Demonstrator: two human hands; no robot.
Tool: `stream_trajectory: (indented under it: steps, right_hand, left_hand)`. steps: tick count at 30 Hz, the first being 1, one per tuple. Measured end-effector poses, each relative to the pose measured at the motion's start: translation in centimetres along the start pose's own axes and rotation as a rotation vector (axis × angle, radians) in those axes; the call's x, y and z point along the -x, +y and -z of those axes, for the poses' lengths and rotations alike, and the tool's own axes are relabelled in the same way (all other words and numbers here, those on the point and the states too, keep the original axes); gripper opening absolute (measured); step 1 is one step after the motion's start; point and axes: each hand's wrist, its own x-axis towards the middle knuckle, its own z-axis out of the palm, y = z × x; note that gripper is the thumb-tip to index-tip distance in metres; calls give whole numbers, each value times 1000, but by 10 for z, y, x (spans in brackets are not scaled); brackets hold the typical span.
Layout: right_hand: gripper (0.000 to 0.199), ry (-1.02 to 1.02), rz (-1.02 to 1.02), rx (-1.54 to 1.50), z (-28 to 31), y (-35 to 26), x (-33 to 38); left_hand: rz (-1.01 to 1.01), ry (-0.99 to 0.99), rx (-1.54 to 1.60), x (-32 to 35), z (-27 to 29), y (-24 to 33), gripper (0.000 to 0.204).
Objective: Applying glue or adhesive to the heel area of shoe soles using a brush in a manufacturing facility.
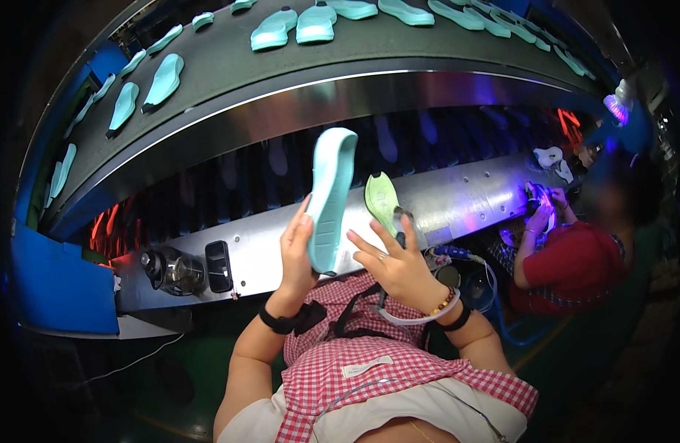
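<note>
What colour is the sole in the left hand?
The sole is light turquoise, shown in the head view.

- A turquoise sole (332, 196) is held upright by the left hand (299, 255).
- The right hand (408, 275) is raised, fingers spread, near a green sole (382, 194).
- A jug (183, 273) and a black tray (218, 266) are placed on the metal bench (257, 255).
- More soles (315, 24) are borne by a dark belt (222, 70).

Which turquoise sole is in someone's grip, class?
The sole gripped in the left hand; the turquoise soles on the conveyor lie untouched.
</note>
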Motion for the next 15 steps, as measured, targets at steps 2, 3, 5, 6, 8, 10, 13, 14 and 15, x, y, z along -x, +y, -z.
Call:
stream_trajectory:
  steps: [2,3,5,6,8,10,13,14,15]
  right_hand:
    - [16,47,-59,53,7,6,8]
    - [19,85,-77,13,8,13,14]
    - [23,140,-151,-49,8,25,25]
    - [27,190,-230,-119,7,32,32]
    - [36,243,-219,-153,-2,38,38]
    - [42,264,-298,-248,-11,41,46]
    - [49,274,-325,-222,-19,41,49]
    - [50,282,-349,-225,-21,44,53]
    - [50,294,-369,-259,-23,45,56]
  left_hand:
    - [-100,-2,-13,-7,12,17,49]
    - [-115,-13,25,-9,16,33,51]
    - [-117,-16,81,-22,16,59,54]
    - [-95,-20,127,-28,0,81,52]
    - [-180,-124,133,-56,2,116,50]
    - [-183,-93,208,-93,-7,140,46]
    - [-45,203,283,-172,18,182,35]
    - [67,265,293,-197,21,190,34]
    - [127,351,259,-215,24,200,34]
